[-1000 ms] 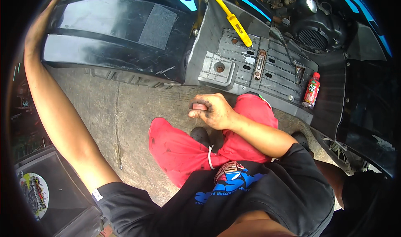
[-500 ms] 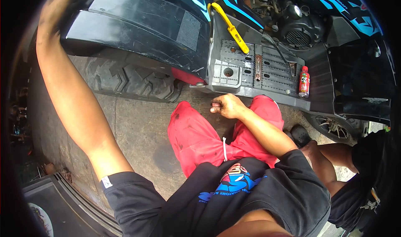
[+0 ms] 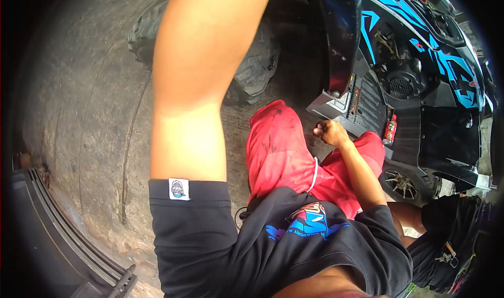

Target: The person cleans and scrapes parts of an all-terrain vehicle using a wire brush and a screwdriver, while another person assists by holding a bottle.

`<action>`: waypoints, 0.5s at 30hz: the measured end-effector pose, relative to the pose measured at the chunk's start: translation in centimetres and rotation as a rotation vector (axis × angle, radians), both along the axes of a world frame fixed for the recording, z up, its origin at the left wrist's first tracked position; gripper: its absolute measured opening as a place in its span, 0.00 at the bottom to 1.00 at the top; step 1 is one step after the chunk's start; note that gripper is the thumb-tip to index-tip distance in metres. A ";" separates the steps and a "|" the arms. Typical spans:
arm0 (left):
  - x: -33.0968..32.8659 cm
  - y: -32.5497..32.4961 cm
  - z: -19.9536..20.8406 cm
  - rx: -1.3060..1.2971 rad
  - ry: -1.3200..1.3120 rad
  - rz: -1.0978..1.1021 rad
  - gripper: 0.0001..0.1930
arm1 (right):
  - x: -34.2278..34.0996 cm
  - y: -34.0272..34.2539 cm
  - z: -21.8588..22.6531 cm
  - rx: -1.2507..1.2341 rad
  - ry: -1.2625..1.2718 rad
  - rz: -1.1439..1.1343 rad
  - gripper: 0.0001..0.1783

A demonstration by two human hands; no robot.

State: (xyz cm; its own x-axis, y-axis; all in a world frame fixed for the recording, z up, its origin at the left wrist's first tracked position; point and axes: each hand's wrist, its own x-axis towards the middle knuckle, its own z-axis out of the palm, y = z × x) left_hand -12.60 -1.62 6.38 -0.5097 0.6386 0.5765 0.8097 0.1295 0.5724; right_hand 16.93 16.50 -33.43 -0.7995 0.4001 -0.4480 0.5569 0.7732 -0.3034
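My left arm (image 3: pixel 190 88) reaches up past the top edge, so its hand and whatever it touches are out of sight. Beside the arm, a black fender panel (image 3: pixel 344 35) of the quad bike stands nearly edge-on, with a knobby tyre (image 3: pixel 254 67) showing to its left. My right hand (image 3: pixel 332 132) rests near my right knee with its fingers curled; what they hold, if anything, is hidden. Just beyond that hand lies the vehicle's ridged grey footboard (image 3: pixel 367 105).
A red bottle (image 3: pixel 389 130) stands on the footboard's right side. Another person in dark shorts (image 3: pixel 446 235) is close at my right. A dark ribbed-edged case (image 3: pixel 58 235) lies at the lower left, on the stained concrete floor (image 3: pixel 100 114).
The view has swung left. My left arm has risen, taking its hand out of view. The fender now appears upright, exposing more tyre and floor; the yellow tool is no longer visible.
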 end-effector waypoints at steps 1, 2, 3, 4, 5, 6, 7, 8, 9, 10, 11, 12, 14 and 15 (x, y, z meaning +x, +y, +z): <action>-0.2 -0.9 -1.0 -0.001 -0.022 0.006 0.11 | -0.1 -0.6 -0.1 -0.027 -0.021 -0.036 0.16; -0.5 -1.9 -2.0 -0.004 -0.044 0.012 0.11 | -0.4 -1.7 0.8 -0.052 -0.043 -0.077 0.15; -0.6 -2.5 -2.7 0.009 -0.066 0.002 0.11 | 0.6 -1.6 -0.5 -0.009 0.059 -0.016 0.15; -0.8 -3.0 -3.5 0.019 -0.090 -0.007 0.11 | 1.8 -1.4 -1.7 -0.017 0.139 0.007 0.12; -1.0 -3.7 -4.4 0.020 -0.108 -0.006 0.11 | 2.4 -1.4 -2.9 -0.018 0.148 0.025 0.11; -1.0 -4.1 -5.2 0.026 -0.129 -0.012 0.12 | 3.5 -1.2 -4.3 -0.018 0.156 0.036 0.11; -1.0 -4.2 -5.8 0.032 -0.147 -0.029 0.12 | 4.9 -0.2 -6.0 -0.080 0.188 -0.047 0.15; -1.1 -4.6 -6.6 0.023 -0.160 -0.029 0.12 | 4.8 -0.6 -6.1 -0.083 0.184 -0.042 0.15; -1.2 -4.9 -7.3 0.017 -0.173 -0.030 0.12 | 4.6 -0.8 -6.1 -0.100 0.163 -0.059 0.15; -1.4 -5.2 -8.0 0.007 -0.187 -0.028 0.12 | 4.5 -1.0 -6.2 -0.116 0.141 -0.077 0.15; -1.6 -5.4 -8.7 0.003 -0.202 -0.030 0.12 | 4.2 -1.1 -6.3 -0.096 0.127 -0.119 0.16; -1.8 -5.8 -9.4 -0.003 -0.217 -0.027 0.12 | 4.2 -1.3 -6.4 -0.095 0.120 -0.119 0.16; -2.2 -6.2 -10.6 -0.011 -0.246 -0.033 0.12 | 4.4 -1.4 -6.8 -0.186 0.135 -0.170 0.17; -1.8 -5.2 -10.8 0.022 -0.276 -0.085 0.12 | 8.7 2.5 -9.2 -0.091 0.048 -0.219 0.18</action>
